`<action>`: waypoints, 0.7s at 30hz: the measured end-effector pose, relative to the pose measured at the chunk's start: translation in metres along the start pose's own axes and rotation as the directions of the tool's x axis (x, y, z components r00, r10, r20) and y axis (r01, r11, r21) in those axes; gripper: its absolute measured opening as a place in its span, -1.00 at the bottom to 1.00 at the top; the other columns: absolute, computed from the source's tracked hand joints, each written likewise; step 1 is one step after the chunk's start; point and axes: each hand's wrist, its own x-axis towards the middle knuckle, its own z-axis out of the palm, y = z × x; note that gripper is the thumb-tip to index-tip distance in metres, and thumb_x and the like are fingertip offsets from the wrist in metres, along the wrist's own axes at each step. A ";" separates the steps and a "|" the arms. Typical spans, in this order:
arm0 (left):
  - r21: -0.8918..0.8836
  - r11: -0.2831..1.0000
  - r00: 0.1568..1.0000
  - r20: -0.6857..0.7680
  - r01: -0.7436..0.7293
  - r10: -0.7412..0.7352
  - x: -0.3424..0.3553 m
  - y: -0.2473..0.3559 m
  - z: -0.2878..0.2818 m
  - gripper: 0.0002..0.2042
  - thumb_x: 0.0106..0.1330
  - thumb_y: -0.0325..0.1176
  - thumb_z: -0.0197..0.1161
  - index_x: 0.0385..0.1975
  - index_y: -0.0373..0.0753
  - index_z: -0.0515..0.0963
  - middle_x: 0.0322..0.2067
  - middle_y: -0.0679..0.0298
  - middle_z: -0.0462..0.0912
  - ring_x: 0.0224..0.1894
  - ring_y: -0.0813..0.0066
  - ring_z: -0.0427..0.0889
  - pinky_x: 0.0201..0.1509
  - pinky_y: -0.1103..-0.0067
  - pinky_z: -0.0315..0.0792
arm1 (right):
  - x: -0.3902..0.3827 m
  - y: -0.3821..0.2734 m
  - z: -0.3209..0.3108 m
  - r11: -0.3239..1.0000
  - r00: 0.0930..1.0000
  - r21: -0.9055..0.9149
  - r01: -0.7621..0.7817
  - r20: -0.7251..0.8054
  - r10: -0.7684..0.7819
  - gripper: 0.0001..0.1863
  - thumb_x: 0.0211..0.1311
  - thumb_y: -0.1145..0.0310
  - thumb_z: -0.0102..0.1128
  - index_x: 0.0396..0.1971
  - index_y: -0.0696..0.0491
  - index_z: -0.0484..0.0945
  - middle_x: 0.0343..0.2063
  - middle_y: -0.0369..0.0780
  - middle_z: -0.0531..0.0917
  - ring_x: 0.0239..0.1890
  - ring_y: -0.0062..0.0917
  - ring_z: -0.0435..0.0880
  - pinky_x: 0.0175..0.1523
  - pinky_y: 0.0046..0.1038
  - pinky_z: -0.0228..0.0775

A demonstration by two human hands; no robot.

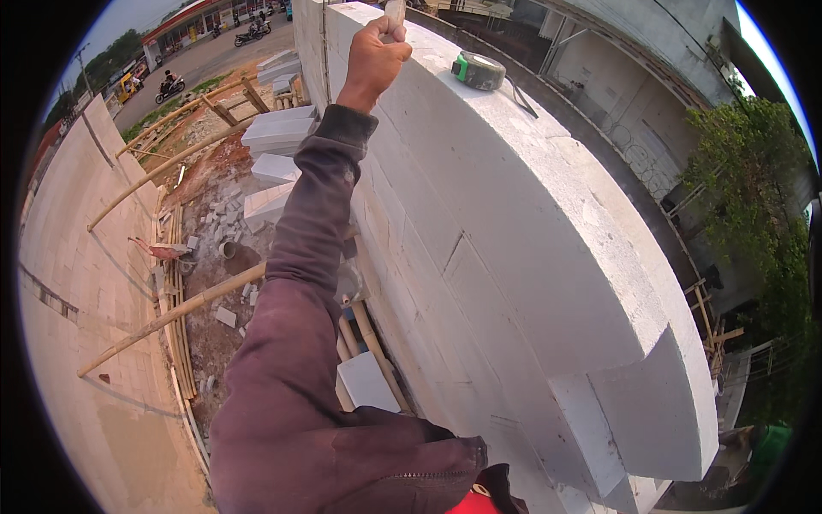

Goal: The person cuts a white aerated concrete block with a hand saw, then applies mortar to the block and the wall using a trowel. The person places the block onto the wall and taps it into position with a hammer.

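My left hand (pixel 375 62) is raised at the far end of a white block wall (pixel 505 231), its fingers closed. A short pale piece (pixel 395 10) sticks up out of the fist, cut off by the upper picture edge; its kind cannot be made out. The wrist is close beside the wall's top edge. On top of the wall, to the right of the hand, lies a black and green tape measure (pixel 479 71) with a dark strap trailing from it. No part of my right hand shows.
Wooden poles (pixel 175 319) lean across to another block wall (pixel 103 343) on the left. Below are loose white blocks (pixel 278 128), rubble and a wheelbarrow (pixel 163 248). A lone block (pixel 368 381) lies on poles beside the wall. Right of the wall stand a tree (pixel 749 188) and a building.
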 end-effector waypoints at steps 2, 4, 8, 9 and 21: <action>-0.184 0.971 0.987 0.010 -0.155 0.159 -0.072 0.053 0.001 -0.78 0.06 -0.72 0.13 -0.38 -0.20 0.43 -0.28 0.41 0.47 -0.38 0.78 0.42 -0.13 0.66 0.51 | -0.026 -0.039 -0.029 0.985 0.992 0.132 0.109 0.052 -0.117 -0.71 0.31 0.24 0.17 -0.19 0.16 0.65 -0.31 -0.17 0.73 -0.28 -0.32 0.71 -0.08 -0.33 0.50; -0.221 0.964 0.987 0.024 -0.151 0.160 -0.142 0.109 0.011 -0.78 0.04 -0.75 0.03 -0.46 -0.21 0.34 -0.13 0.26 0.41 0.00 0.52 0.51 0.20 0.32 0.55 | -0.035 -0.092 -0.068 0.847 0.956 0.473 0.243 0.033 -0.293 -0.71 0.29 0.24 0.28 -0.18 0.19 0.64 -0.39 -0.27 0.69 -0.29 -0.61 0.63 -0.12 -0.53 0.44; -0.333 0.923 0.978 0.002 -0.195 0.208 -0.254 0.179 0.061 -0.75 -0.03 -0.74 0.06 -0.51 -0.16 0.30 -0.18 0.22 0.37 0.06 0.23 0.48 0.21 0.12 0.52 | -0.072 -0.190 -0.139 0.554 0.664 0.379 0.741 -0.298 -0.685 -0.51 0.25 0.03 0.33 -0.13 0.21 0.62 -0.31 -0.15 0.66 -0.26 -0.50 0.60 -0.12 -0.44 0.41; -0.371 0.904 0.972 0.016 -0.213 0.236 -0.271 0.195 0.077 -0.73 -0.06 -0.74 0.08 -0.51 -0.15 0.30 -0.19 0.21 0.37 0.04 0.21 0.48 0.21 0.08 0.50 | -0.085 -0.208 -0.150 0.479 0.577 0.321 0.817 -0.455 -0.679 -0.48 0.27 0.02 0.31 -0.06 0.20 0.59 -0.23 -0.13 0.65 -0.19 -0.47 0.60 -0.07 -0.44 0.41; -0.378 0.906 0.816 0.451 -0.192 0.362 -0.303 0.287 0.192 -0.82 0.02 -0.57 0.29 -0.46 -0.29 0.39 -0.18 0.09 0.40 -0.19 0.17 0.49 -0.05 0.35 0.39 | -0.100 -0.236 -0.246 0.448 0.302 0.049 0.893 -0.804 -0.513 -0.57 0.48 0.26 0.02 0.11 0.33 0.39 -0.35 -0.15 0.63 -0.35 -0.57 0.65 -0.27 -0.56 0.51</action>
